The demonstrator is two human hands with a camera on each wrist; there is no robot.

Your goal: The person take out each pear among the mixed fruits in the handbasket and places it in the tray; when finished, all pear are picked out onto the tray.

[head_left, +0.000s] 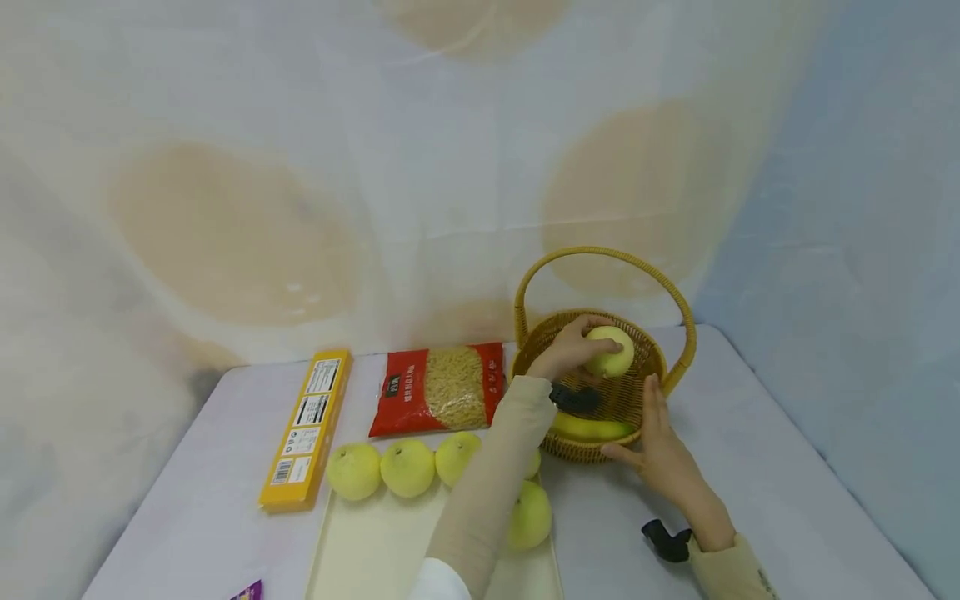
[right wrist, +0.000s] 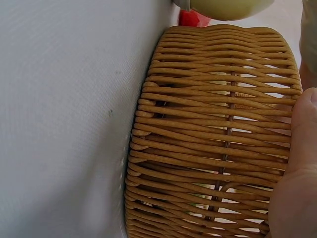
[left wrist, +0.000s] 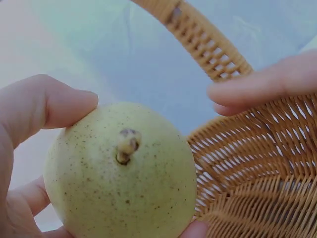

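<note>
A round, pale yellow-green pear [head_left: 609, 353] with a speckled skin and short stem is held in my left hand [head_left: 568, 350]. Thumb and fingers curl around the pear [left wrist: 119, 193], which is over the inside of the wicker basket [head_left: 573, 454] in the head view. A yellow banana [head_left: 592, 428] lies in the basket at its near side. My right hand [head_left: 663, 454] touches the basket's near right side, its fingers straight and its thumb spread along the rim. From the right wrist, the thumb [right wrist: 302, 153] shows against the woven wall.
Several more pears [head_left: 407, 467] sit along the far and right edges of a cream tray [head_left: 382, 542]. Behind it lies a red pasta bag [head_left: 442, 389]; left is a yellow box [head_left: 306, 432]. The basket's tall handle [head_left: 596, 252] arches overhead. A purple wrapper [head_left: 250, 592] shows at the front.
</note>
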